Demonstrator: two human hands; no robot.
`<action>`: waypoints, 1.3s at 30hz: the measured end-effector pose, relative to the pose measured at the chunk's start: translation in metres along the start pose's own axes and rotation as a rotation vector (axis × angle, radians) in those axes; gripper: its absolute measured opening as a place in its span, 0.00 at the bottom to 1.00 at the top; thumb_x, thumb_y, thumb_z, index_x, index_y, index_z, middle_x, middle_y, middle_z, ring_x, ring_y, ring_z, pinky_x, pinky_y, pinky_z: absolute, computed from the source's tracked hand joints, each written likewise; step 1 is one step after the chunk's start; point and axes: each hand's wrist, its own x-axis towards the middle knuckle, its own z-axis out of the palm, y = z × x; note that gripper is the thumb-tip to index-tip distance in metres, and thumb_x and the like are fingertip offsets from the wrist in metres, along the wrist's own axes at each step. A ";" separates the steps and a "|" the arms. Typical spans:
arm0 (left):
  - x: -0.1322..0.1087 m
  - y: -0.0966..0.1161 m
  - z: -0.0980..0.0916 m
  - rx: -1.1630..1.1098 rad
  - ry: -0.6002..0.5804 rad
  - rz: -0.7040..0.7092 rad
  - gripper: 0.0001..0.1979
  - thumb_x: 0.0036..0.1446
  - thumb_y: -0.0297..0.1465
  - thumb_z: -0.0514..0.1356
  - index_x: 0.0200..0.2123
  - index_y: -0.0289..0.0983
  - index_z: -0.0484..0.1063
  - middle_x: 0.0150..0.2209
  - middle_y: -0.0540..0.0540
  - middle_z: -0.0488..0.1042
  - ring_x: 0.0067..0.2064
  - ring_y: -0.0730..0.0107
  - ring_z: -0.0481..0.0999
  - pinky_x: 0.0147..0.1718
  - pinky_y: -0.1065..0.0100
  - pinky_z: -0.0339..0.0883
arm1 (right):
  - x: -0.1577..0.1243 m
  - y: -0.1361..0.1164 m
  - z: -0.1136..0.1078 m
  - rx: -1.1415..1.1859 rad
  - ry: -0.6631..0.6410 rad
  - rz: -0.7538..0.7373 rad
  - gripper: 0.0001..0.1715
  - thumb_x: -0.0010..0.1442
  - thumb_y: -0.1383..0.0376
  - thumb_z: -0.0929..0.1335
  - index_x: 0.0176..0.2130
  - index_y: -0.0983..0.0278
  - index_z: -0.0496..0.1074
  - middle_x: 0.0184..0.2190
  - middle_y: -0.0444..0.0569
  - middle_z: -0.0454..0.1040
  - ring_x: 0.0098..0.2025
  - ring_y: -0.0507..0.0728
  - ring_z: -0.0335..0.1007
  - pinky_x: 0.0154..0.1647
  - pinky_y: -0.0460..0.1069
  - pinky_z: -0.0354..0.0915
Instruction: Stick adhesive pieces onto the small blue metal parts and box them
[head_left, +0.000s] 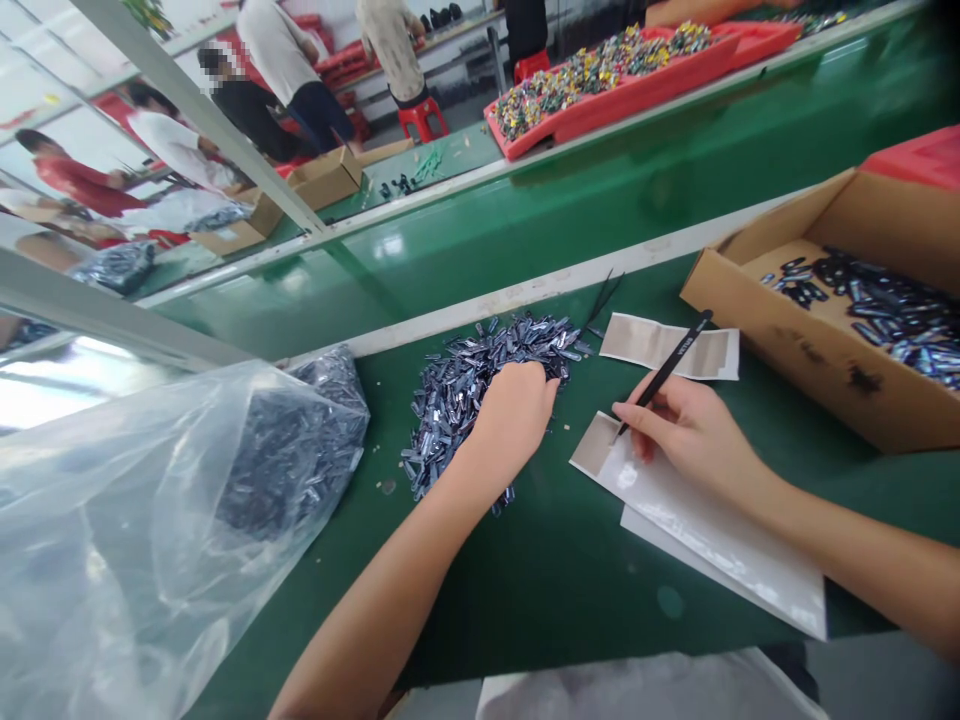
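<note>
My left hand [511, 418] rests with curled fingers on a loose pile of small dark metallic parts [480, 390], and its palm hides part of the pile. I cannot tell whether it holds any parts. My right hand [686, 428] grips black tweezers [664, 375], their tips pointing up and away over a beige strip of sheet [667, 347]. Below that hand lies a white glossy sheet [694, 520]. Thin black tweezers [602, 300] lie at the pile's far edge.
A clear plastic bag [150, 520] full of similar parts lies to the left on the green bench [600, 590]. To the right stands an open cardboard box [847, 340] holding more parts. A white rail [517, 298] borders the bench; co-workers and red trays [607, 95] stand beyond.
</note>
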 end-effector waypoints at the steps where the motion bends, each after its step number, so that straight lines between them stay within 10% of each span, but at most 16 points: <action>1: 0.002 -0.002 0.001 -0.006 -0.010 0.001 0.14 0.61 0.33 0.53 0.26 0.31 0.71 0.25 0.41 0.72 0.28 0.65 0.71 0.31 0.67 0.60 | 0.000 0.000 0.000 -0.003 -0.003 -0.004 0.12 0.58 0.60 0.68 0.27 0.61 0.64 0.14 0.40 0.68 0.17 0.53 0.66 0.20 0.47 0.60; 35: -0.026 0.002 0.007 -0.085 -0.010 0.136 0.08 0.60 0.24 0.51 0.34 0.32 0.69 0.39 0.42 0.69 0.42 0.64 0.70 0.43 0.62 0.66 | -0.002 -0.003 0.002 -0.048 0.052 -0.035 0.11 0.56 0.60 0.69 0.26 0.61 0.66 0.14 0.40 0.68 0.18 0.52 0.66 0.21 0.47 0.61; 39: -0.029 0.004 0.005 -0.377 -0.019 0.076 0.06 0.60 0.26 0.53 0.33 0.33 0.69 0.33 0.45 0.72 0.36 0.68 0.73 0.39 0.64 0.69 | -0.003 -0.008 -0.002 -0.021 0.138 -0.020 0.11 0.54 0.59 0.70 0.27 0.62 0.68 0.21 0.44 0.74 0.24 0.55 0.73 0.26 0.49 0.67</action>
